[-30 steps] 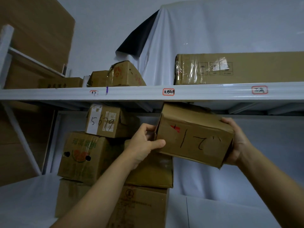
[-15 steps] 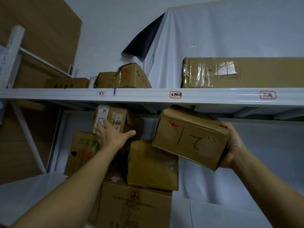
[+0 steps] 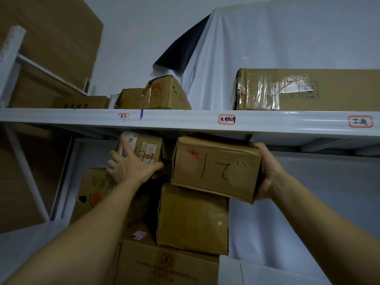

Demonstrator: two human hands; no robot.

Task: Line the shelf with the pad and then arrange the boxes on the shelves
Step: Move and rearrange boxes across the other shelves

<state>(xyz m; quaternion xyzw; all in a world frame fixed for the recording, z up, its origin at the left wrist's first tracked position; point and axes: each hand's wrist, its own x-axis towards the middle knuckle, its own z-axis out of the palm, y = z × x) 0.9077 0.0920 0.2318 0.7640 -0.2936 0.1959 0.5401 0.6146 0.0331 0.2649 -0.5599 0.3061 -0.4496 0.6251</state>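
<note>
My right hand [image 3: 269,171] grips the right end of a marked cardboard box [image 3: 213,167], which sits tilted on top of a plain brown box [image 3: 193,219] just under the upper shelf beam [image 3: 185,118]. My left hand [image 3: 131,167] lies flat with spread fingers against the front of a small box with handwritten numbers [image 3: 144,149]. That box tops a stack over a printed carton with a hole [image 3: 92,190]. A large carton [image 3: 164,264] forms the base. A white pad [image 3: 287,270] covers the lower shelf.
On the upper shelf stand a long taped carton [image 3: 308,89], a tilted taped box [image 3: 166,93] and low boxes [image 3: 82,102] further left. White sheeting [image 3: 267,38] drapes behind. A white upright frame [image 3: 10,58] and brown panels close the left side.
My left hand left the marked box and moved left to press on the numbered box. My right hand alone keeps the marked box, now higher and more level on the plain box.
</note>
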